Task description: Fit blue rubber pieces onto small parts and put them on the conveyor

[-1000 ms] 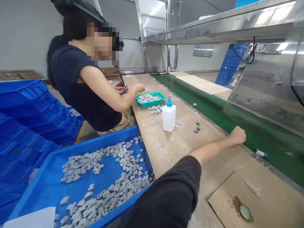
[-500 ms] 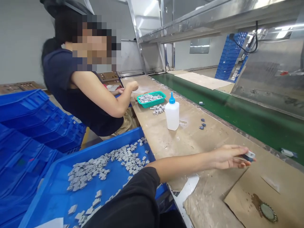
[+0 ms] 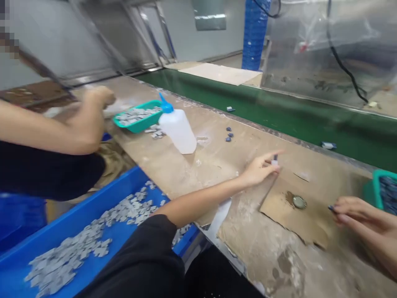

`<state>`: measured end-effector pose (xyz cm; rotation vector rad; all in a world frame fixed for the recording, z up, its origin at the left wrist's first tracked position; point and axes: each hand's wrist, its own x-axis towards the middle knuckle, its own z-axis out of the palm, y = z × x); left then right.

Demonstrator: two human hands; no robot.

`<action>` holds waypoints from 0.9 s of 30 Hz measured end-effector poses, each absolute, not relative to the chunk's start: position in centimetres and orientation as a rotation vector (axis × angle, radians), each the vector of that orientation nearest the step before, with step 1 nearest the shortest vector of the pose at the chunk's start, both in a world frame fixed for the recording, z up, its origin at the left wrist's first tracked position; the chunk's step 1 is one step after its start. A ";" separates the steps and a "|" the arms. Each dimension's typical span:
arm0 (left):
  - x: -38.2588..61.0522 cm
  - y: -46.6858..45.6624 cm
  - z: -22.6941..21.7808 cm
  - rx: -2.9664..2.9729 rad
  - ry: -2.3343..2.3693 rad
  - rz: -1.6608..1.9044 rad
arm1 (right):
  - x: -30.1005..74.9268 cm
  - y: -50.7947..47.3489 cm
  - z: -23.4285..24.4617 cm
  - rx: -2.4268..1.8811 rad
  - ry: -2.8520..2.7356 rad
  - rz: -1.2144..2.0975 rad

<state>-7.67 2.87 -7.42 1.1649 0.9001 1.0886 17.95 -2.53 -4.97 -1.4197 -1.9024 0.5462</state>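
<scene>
My left hand point(image 3: 258, 169) is over the worktable, pinching a small white-and-dark plastic piece point(image 3: 274, 161) between thumb and fingers. At the right, my right hand point(image 3: 364, 217) grips a small dark piece point(image 3: 331, 208) at its fingertips. Between the hands lies a sheet of cardboard point(image 3: 288, 223), with a bottle cap point(image 3: 299, 202) on it beside a brown wet stain. Close behind my right hand stands a green basket point(image 3: 376, 186) of dark pieces, partly cut off by the frame edge.
A white squeeze bottle point(image 3: 180, 130) stands on the table point(image 3: 217, 165). Beyond it are a green basket point(image 3: 141, 123) of grey pieces and several dark pieces point(image 3: 228, 134). A blue tray point(image 3: 124, 182) holds grey pieces. A green belt point(image 3: 263, 111) runs behind; a co-worker's arm point(image 3: 77, 128) is left.
The view has swung right and down. My right hand with a dark piece and the right-hand green basket have come into view. My left hand still holds its piece.
</scene>
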 end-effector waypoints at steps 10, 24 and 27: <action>-7.0 1.4 -6.8 1.514 0.962 0.984 | 14.8 -3.2 -6.3 -1.230 -2.277 0.129; -6.9 0.7 -6.8 1.799 0.970 0.988 | 13.9 -2.6 -7.4 -1.246 -2.286 0.259; -6.9 0.4 -6.6 1.888 0.989 1.008 | 13.3 -2.5 -6.2 -1.289 -1.960 0.555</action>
